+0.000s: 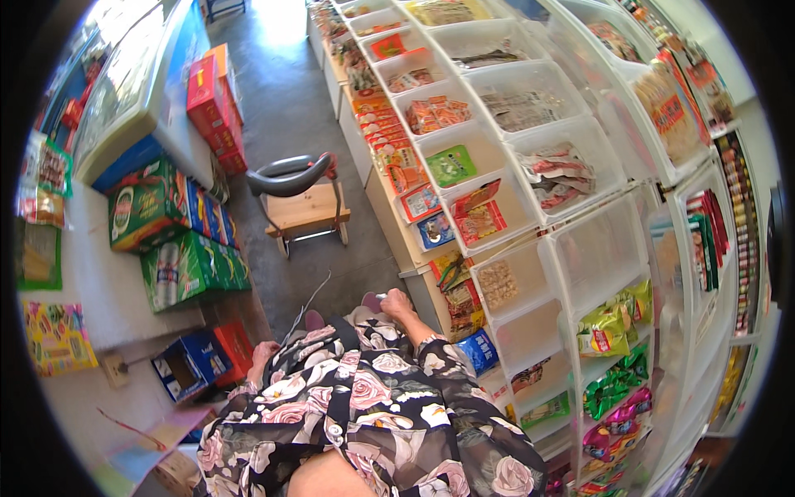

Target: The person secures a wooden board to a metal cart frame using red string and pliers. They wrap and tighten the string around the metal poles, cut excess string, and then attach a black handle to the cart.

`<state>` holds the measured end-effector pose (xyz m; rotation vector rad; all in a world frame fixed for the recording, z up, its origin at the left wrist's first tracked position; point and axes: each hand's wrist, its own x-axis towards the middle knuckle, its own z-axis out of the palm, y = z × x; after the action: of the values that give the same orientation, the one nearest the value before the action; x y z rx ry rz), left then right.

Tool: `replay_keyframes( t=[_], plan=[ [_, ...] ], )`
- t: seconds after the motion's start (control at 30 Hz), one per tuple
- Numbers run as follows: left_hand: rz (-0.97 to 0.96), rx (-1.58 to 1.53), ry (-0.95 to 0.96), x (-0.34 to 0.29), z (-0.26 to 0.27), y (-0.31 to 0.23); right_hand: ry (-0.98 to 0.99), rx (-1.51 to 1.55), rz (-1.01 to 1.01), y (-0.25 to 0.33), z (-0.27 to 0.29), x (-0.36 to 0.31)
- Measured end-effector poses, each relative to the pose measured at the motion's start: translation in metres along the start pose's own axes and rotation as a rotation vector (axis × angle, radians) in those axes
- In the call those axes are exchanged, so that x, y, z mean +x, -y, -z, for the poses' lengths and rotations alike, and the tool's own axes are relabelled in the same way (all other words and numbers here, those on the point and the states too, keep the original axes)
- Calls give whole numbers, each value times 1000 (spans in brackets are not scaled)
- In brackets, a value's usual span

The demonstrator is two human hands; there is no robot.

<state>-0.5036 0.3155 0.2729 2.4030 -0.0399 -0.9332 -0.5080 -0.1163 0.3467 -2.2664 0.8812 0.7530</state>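
Low in front of my body, on the left, is my left hand [263,354], fingers curled. A thin white cord [308,303] runs up and away from its fingertips. My right hand [399,306] is farther forward, beside the shelf unit, with its fingers bent closed. A small pale bit shows at its fingertips; the hand hides the rest, so its kind is unclear. A floral dark sleeve [443,356] covers my right arm. Beyond both hands stands a small wheeled wooden seat [306,209] with a dark curved backrest [290,176].
On the right, clear bins [580,253] hold packaged snacks, with green bags [617,381] lower down. Drink cartons [195,269], a blue open box [195,364] and a red box [234,352] line the left. A chest freezer [124,108] and red cartons [214,108] stand farther off.
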Motion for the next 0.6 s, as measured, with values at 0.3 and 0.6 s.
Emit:
replay_keyframes(
  t=[0.3, 0.6],
  plan=[
    [-228, 362, -1, 47, 24, -102, -152, 193, 12, -47, 112, 20],
    [-554, 235, -193, 75, 58, -245, -371, 1977, 173, -90, 217, 47]
  ],
)
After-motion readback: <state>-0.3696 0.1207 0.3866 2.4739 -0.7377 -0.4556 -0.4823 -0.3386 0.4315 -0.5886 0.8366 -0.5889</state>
